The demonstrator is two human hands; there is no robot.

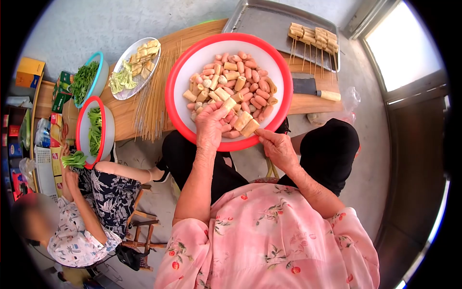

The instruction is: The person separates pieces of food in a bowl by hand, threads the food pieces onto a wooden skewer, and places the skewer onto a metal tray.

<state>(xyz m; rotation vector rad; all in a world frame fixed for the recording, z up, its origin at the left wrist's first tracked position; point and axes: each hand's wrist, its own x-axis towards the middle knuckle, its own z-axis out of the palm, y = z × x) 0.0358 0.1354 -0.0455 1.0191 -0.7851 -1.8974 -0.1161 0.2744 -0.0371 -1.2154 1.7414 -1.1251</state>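
A large white bowl with a red rim (174, 113) holds many small pink sausages (263, 86) and pale tan rolls (240, 83). Over its near part my left hand (211, 124) has its fingers closed on a tan roll (227, 104). Two more rolls (246, 124) lie in a row between my hands, apparently threaded on a skewer. At the right end of that row, by the bowl's near rim, my right hand (278, 148) is pinched; the skewer's end is hidden in its fingers.
Bare skewers (156, 91) lie left of the bowl, beside an oval plate (139, 91). Behind right, a metal tray (260, 24) carries filled skewers (314, 37); a cleaver (305, 86) lies nearer. A co-worker (82, 226) sits at left, holding greens by a red-rimmed basin (108, 139).
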